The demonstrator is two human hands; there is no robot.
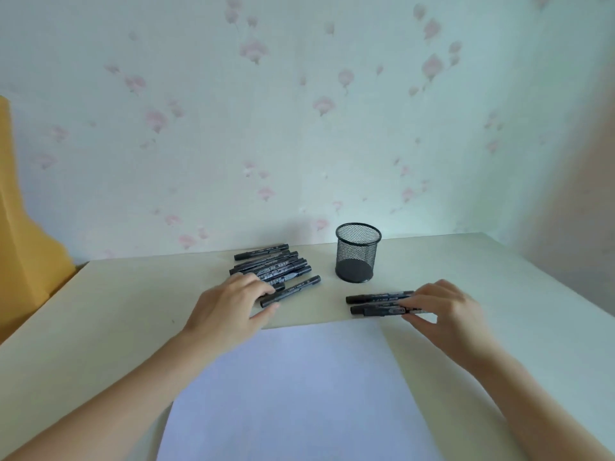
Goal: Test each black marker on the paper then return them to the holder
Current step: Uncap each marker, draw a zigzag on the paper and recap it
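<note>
A pile of several black markers (269,266) lies left of the empty black mesh holder (357,252). One marker (293,290) lies apart at the pile's near edge, and my left hand (233,302) rests on it with thumb and fingers around its near end. Right of the holder lie three more markers (376,304) side by side. My right hand (439,309) pinches the right end of the nearest of these. A blank white sheet of paper (299,394) lies in front of me.
The cream table (116,327) ends at a flowered wall behind the holder. A yellow chair back or cushion (23,244) stands past the table's left edge. The table's right corner lies near the right wall.
</note>
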